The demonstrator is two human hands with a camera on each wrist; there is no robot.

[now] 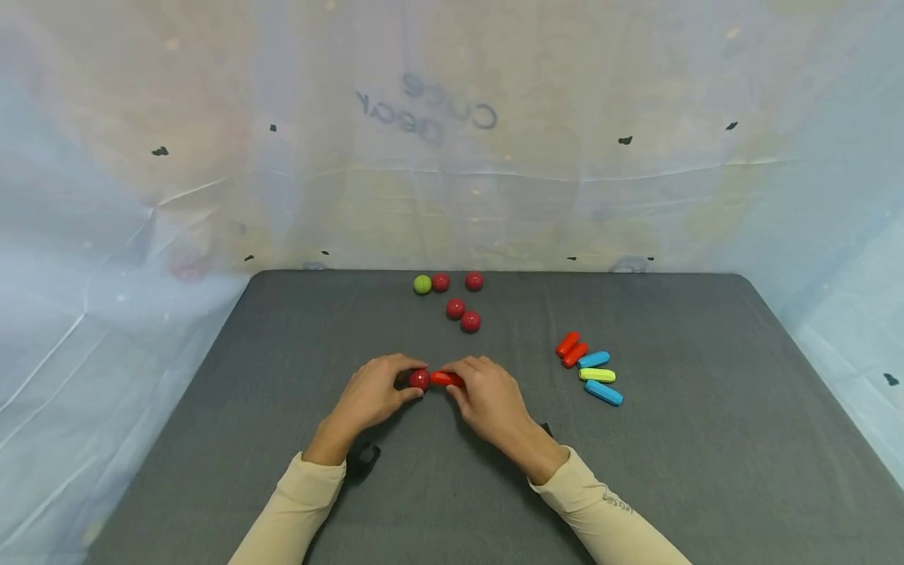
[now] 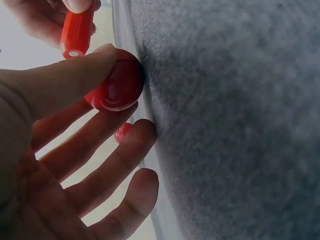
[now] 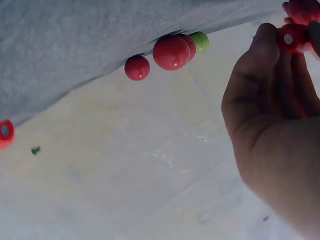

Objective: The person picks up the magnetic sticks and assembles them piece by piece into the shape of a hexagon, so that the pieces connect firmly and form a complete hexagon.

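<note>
A glossy red ball (image 1: 420, 380) is pinched between the thumb and fingers of my left hand (image 1: 372, 394), low over the grey table. My right hand (image 1: 494, 402) holds a short red rod (image 1: 445, 378) by thumb and fingers, one end pointing at the ball. That rod (image 2: 77, 32) shows a small pale disc in its end face in the left wrist view. Rod and ball are very close; whether they touch I cannot tell, since the left thumb covers part of the ball (image 2: 120, 85). The lower fingers of the left hand are spread loosely.
Toward the table's back edge lie several red balls (image 1: 455, 308) and a green ball (image 1: 422, 285). Right of my hands is a group of rods: red (image 1: 568, 344), blue (image 1: 603, 392) and yellow (image 1: 597, 375). A pale sheet (image 1: 452, 196) hangs behind the grey table (image 1: 706, 439).
</note>
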